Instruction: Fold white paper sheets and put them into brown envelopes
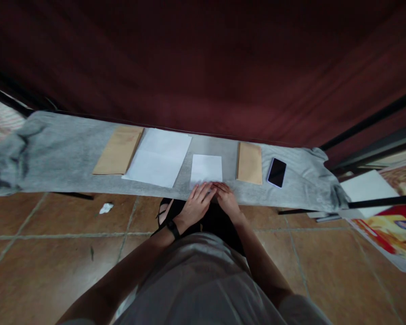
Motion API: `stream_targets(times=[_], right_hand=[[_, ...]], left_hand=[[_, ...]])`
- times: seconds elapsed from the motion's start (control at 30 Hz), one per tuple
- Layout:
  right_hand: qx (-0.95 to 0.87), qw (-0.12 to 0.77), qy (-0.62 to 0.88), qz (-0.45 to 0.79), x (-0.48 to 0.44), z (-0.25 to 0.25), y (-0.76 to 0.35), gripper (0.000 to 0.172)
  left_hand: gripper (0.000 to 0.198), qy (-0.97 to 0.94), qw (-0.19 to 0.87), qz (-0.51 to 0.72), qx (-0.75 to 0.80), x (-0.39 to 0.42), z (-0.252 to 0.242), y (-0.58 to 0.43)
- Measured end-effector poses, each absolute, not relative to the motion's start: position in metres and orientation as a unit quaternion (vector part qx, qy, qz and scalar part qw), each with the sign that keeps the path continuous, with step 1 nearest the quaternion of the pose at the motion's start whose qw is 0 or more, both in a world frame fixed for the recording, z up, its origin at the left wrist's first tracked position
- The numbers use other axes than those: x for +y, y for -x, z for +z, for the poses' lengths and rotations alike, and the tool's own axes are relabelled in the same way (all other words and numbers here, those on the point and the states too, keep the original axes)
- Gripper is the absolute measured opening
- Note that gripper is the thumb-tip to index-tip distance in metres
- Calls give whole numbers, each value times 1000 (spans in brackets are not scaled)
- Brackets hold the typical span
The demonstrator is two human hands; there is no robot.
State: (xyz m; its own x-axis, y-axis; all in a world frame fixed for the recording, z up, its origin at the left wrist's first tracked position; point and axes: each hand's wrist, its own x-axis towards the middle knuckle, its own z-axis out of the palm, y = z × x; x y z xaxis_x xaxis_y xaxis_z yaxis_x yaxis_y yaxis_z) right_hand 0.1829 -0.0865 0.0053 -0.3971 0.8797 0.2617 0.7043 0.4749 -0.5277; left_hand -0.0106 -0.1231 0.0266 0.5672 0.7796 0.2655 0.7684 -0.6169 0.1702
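A small white sheet of paper (206,168) lies in front of me on the grey cloth, its near edge under my fingers. My left hand (196,203) rests on that edge, fingers stretched out and slightly apart. From the other side my right hand (227,198) meets it, its fingers laid flat, the tips touching or overlapping those of the left. Left of the small sheet is a larger white sheet of paper (159,158), beside a brown paper envelope (117,151). A smaller brown envelope (249,163) lies to the right of my hands.
A smartphone (277,172) lies right of the small envelope. Grey cloth (67,153) covers the narrow table, with a dark red curtain (203,67) behind. Crumpled white paper (106,208) is on the tiled floor. A colourful printed box (392,230) stands at far right.
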Motion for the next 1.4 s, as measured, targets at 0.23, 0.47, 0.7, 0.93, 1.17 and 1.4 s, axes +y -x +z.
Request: stream_targets(times=[0.23,0.47,0.7,0.93,1.17,1.4], right_hand=[[-816,262,493,147,-91,-2,-184,44],[-819,264,484,158,-89,-5,-190,43],[-816,278,482,156,-90,-7,-190,42],[-808,277,498,149,-90,-9,-188,43],[-798,287,503,165,-90,-9,-189,44],[-790,313,492,191,-90,-6,-191,38]], left_hand=[[48,-871,64,144,466,-102,13,23],[50,-860,138,123,476,-89,27,35],[52,-855,208,66,470,-54,35,24],[54,-861,157,42,482,-11,19,3],[56,-840,155,68,516,7,13,18],[47,-820,323,158,446,-34,20,56]])
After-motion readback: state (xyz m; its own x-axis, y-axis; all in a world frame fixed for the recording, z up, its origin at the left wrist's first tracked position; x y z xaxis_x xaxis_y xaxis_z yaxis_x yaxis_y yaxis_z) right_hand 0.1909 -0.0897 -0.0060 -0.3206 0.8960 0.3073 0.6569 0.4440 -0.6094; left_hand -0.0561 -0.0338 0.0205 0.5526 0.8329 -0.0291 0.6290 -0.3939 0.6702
